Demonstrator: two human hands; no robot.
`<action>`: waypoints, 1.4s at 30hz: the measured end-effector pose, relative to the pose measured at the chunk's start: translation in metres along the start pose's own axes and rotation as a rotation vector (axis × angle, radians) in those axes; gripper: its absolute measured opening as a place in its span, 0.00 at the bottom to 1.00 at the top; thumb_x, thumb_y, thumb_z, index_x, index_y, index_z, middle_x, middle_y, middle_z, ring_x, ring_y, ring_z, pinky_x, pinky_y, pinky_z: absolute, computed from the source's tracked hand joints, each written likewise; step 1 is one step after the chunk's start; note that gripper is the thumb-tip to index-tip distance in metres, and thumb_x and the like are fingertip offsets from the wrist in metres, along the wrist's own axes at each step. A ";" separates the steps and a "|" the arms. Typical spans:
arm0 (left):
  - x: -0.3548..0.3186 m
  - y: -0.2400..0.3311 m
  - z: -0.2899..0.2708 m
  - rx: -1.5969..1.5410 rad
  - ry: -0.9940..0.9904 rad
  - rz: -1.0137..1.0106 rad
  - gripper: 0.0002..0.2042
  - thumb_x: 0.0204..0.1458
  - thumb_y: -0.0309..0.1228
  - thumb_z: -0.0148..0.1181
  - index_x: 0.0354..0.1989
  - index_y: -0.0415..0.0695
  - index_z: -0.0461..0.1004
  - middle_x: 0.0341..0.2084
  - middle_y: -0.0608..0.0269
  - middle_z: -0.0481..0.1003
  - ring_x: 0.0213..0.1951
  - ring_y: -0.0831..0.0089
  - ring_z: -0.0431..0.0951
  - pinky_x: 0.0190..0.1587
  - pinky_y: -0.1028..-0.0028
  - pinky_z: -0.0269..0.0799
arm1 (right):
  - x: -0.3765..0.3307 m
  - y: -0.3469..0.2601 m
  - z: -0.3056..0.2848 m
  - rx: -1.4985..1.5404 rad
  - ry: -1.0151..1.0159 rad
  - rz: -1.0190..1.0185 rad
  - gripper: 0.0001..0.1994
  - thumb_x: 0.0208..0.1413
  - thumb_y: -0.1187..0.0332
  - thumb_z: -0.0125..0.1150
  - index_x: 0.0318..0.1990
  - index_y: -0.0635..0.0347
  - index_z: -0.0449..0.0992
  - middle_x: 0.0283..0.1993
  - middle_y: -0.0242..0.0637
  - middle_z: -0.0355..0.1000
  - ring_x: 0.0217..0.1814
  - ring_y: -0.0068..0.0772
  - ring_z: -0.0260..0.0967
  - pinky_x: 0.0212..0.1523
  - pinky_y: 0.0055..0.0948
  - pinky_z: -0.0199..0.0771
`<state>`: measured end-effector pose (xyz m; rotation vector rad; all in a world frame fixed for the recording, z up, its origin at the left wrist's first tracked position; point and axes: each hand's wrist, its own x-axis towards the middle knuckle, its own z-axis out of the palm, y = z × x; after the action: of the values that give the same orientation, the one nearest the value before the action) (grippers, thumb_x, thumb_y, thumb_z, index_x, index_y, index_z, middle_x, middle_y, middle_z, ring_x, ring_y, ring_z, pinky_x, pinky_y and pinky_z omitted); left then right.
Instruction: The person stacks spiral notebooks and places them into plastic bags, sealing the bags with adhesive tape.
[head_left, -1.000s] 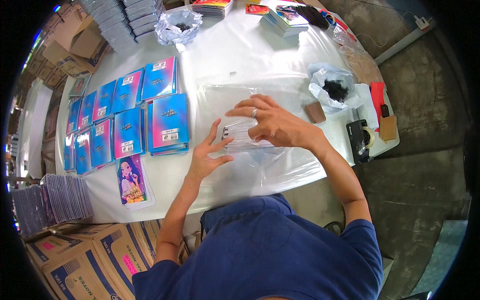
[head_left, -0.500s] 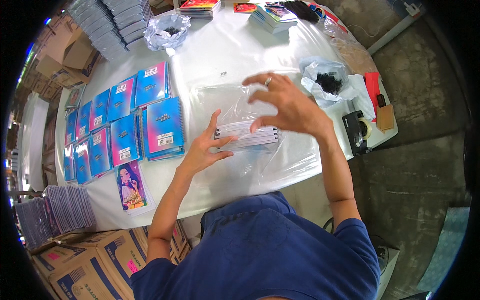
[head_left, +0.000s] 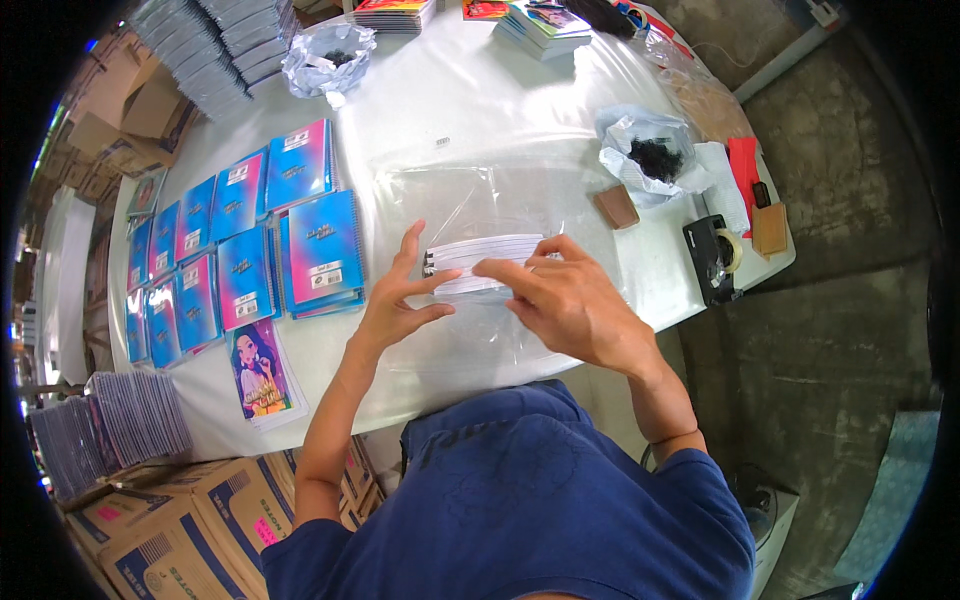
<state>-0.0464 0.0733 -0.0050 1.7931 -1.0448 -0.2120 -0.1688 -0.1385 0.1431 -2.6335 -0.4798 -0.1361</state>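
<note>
Uneven pressure could skew the white bundle (head_left: pixel 490 252), left hand (head_left: pixel 388 306) spread at its left, grip unclear for right hand (head_left: pixel 585 318).

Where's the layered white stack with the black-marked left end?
In the head view, the layered white stack lies near centre, amid clear plastic film, between the left hand and right hand, right of the blue-and-pink notebooks.

Desk (head_left: pixel 450 118): glossy white, beneath the hands (head_left: pixel 588 315)
Floor (head_left: pixel 830 270): dark grey, stained, right of the hands
Pale bar (head_left: pixel 787 58): beyond the hands, far right
Light: bright glare on the desk beyond the hands
</note>
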 end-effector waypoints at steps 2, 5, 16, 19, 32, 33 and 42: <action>0.007 0.005 -0.004 0.026 -0.065 -0.014 0.26 0.35 0.31 0.74 0.48 0.63 0.79 0.71 0.54 0.43 0.69 0.55 0.50 0.65 0.63 0.56 | 0.008 -0.005 -0.013 -0.015 0.005 0.056 0.28 0.47 0.73 0.64 0.58 0.56 0.65 0.35 0.40 0.76 0.41 0.39 0.72 0.50 0.35 0.62; 0.017 0.011 -0.004 -0.010 -0.100 -0.047 0.25 0.36 0.31 0.74 0.47 0.65 0.79 0.71 0.55 0.43 0.68 0.53 0.53 0.64 0.62 0.58 | 0.012 0.000 0.001 -0.116 -0.037 0.060 0.30 0.45 0.69 0.67 0.59 0.55 0.65 0.36 0.39 0.75 0.42 0.39 0.72 0.49 0.34 0.62; 0.014 0.001 0.015 -0.082 0.026 -0.034 0.23 0.38 0.29 0.72 0.47 0.61 0.80 0.70 0.54 0.45 0.66 0.50 0.57 0.61 0.62 0.63 | -0.006 0.039 -0.020 -0.235 0.045 -0.112 0.12 0.35 0.72 0.71 0.32 0.56 0.78 0.60 0.33 0.67 0.67 0.41 0.56 0.69 0.49 0.47; 0.009 0.001 0.014 -0.103 0.085 0.001 0.24 0.35 0.25 0.73 0.46 0.58 0.80 0.70 0.52 0.44 0.66 0.50 0.57 0.62 0.62 0.63 | -0.011 0.068 -0.012 0.326 0.413 -0.028 0.11 0.36 0.68 0.73 0.30 0.56 0.80 0.63 0.39 0.64 0.69 0.42 0.53 0.68 0.51 0.47; 0.002 -0.002 0.020 -0.110 0.155 -0.026 0.25 0.33 0.24 0.73 0.47 0.52 0.80 0.69 0.51 0.46 0.66 0.48 0.56 0.61 0.60 0.63 | -0.050 0.121 0.116 0.744 0.465 0.187 0.24 0.33 0.62 0.76 0.45 0.41 0.81 0.68 0.38 0.56 0.71 0.44 0.47 0.68 0.48 0.49; 0.003 -0.004 0.022 -0.111 0.151 -0.019 0.25 0.34 0.25 0.73 0.47 0.52 0.80 0.69 0.51 0.47 0.66 0.47 0.57 0.61 0.60 0.63 | -0.046 0.119 0.117 0.703 0.460 0.164 0.23 0.33 0.63 0.76 0.44 0.42 0.81 0.68 0.39 0.57 0.70 0.44 0.47 0.68 0.48 0.49; 0.007 0.001 0.026 -0.148 0.134 -0.077 0.25 0.34 0.23 0.73 0.46 0.55 0.80 0.70 0.55 0.47 0.66 0.52 0.58 0.59 0.66 0.66 | 0.001 0.053 0.050 0.384 0.524 -0.131 0.14 0.35 0.63 0.75 0.33 0.49 0.83 0.67 0.43 0.57 0.69 0.46 0.49 0.68 0.44 0.49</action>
<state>-0.0575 0.0506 -0.0145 1.6904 -0.8447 -0.2080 -0.1480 -0.1591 0.0763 -2.0821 -0.4398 -0.6828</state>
